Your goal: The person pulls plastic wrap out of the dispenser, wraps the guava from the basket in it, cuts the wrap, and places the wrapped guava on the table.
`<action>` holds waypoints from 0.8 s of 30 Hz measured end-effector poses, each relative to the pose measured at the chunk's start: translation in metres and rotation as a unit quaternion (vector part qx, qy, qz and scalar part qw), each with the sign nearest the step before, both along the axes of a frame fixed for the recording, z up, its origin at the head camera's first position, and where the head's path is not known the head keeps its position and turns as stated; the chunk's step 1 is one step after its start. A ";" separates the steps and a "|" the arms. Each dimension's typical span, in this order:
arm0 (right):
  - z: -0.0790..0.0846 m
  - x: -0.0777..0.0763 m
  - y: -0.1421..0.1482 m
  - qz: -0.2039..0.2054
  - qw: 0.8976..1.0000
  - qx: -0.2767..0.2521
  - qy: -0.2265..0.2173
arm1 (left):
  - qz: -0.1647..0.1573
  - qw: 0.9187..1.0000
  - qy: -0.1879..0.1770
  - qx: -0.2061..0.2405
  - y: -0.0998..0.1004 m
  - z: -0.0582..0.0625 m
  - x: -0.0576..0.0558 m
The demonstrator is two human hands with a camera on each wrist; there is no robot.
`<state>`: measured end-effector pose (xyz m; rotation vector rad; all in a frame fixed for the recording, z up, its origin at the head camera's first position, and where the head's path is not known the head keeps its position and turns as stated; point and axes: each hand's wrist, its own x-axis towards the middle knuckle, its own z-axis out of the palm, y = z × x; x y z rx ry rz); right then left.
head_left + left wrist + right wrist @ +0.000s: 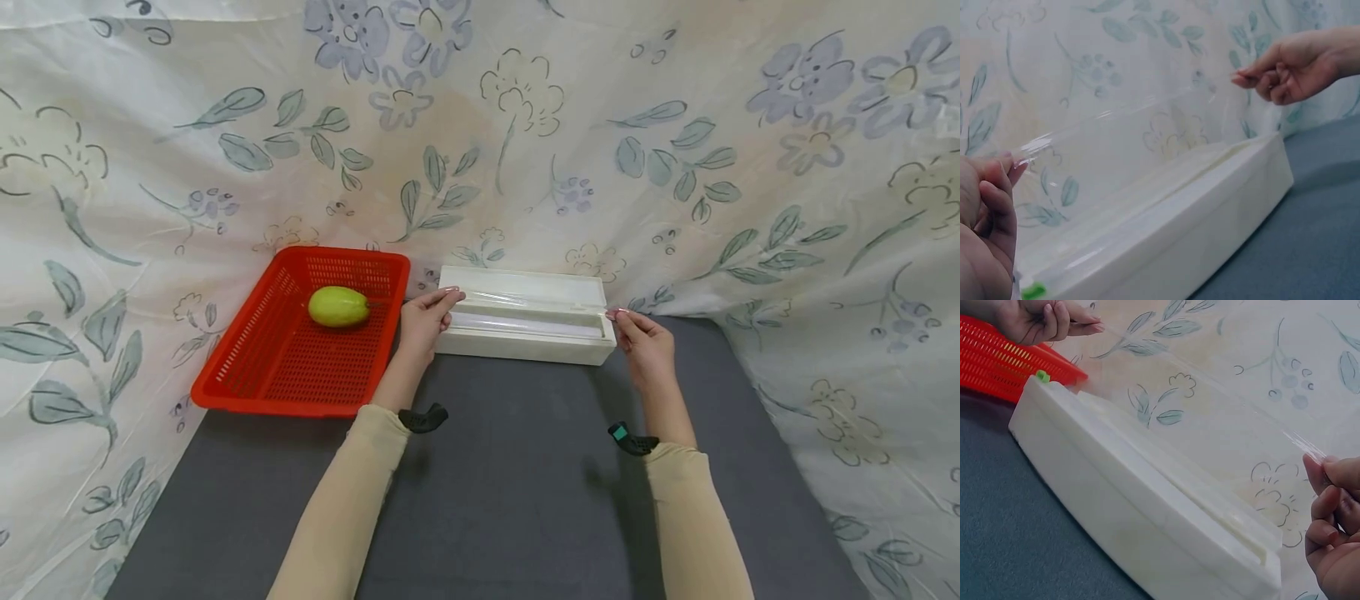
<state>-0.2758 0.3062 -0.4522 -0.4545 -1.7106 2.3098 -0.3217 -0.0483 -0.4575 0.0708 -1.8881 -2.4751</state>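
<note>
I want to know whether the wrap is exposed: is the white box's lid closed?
No, the lid is open at the back of the white box, showing the white roll inside.

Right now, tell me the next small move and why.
Probably draw the clear film a little farther from the white box, with its edge kept taut: the left hand and right hand each pinch one end of that edge, it stretches between them, and the lid stands open.
</note>
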 end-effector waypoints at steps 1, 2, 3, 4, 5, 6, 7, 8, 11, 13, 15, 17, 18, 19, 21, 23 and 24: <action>0.002 -0.001 0.000 -0.004 1.000 -0.003 0.003 | -0.002 1.000 0.003 -0.001 0.000 0.002 -0.001; 0.004 -0.002 0.000 -0.008 1.000 -0.006 0.005 | -0.001 1.000 0.006 -0.002 0.000 0.005 -0.001; 0.006 -0.003 -0.001 -0.012 1.000 -0.009 0.007 | -0.001 1.000 0.009 -0.001 0.001 0.007 -0.002; 0.009 -0.005 -0.001 -0.014 1.000 -0.012 0.009 | 0.000 1.000 0.011 0.002 0.001 0.009 -0.003; 0.012 -0.006 -0.002 -0.016 1.000 -0.015 0.012 | 0.002 1.000 0.014 0.004 0.001 0.011 -0.003; 0.015 -0.008 -0.002 -0.018 1.000 -0.018 0.016 | 0.004 1.000 0.016 0.008 0.001 0.013 -0.004; 0.019 -0.009 -0.002 -0.019 0.999 -0.019 0.020 | 0.005 1.000 0.018 0.012 0.001 0.014 -0.005; 0.022 -0.011 -0.002 -0.019 0.999 -0.015 0.024 | 0.007 1.000 0.020 0.015 0.001 0.015 -0.006; 0.030 -0.014 -0.003 -0.015 0.999 -0.005 0.028 | 0.011 0.999 0.020 0.023 0.001 0.018 -0.008; 0.034 -0.017 -0.003 -0.011 1.000 0.003 0.026 | 0.012 0.999 0.018 0.026 0.000 0.018 -0.008; 0.037 -0.019 -0.002 -0.008 1.000 0.009 0.022 | 0.011 0.999 0.015 0.026 0.000 0.019 -0.008; 0.039 -0.021 -0.001 -0.005 1.000 0.016 0.019 | 0.010 0.999 0.013 0.027 0.000 0.019 -0.009; 0.040 -0.022 -0.001 -0.003 1.000 0.015 0.020 | 0.010 0.999 0.013 0.028 0.000 0.020 -0.009; 0.041 -0.023 -0.001 -0.002 1.000 0.018 0.020 | 0.010 1.000 0.013 0.027 0.000 0.021 -0.009; 0.042 -0.025 -0.001 0.000 1.000 0.018 0.022 | 0.010 1.000 0.012 0.024 0.000 0.022 -0.010; 0.044 -0.026 0.000 0.001 0.999 0.022 0.025 | 0.010 1.000 0.009 0.017 0.000 0.025 -0.012; 0.045 -0.027 0.000 0.000 0.999 0.025 0.027 | 0.009 1.000 0.007 0.013 -0.001 0.026 -0.012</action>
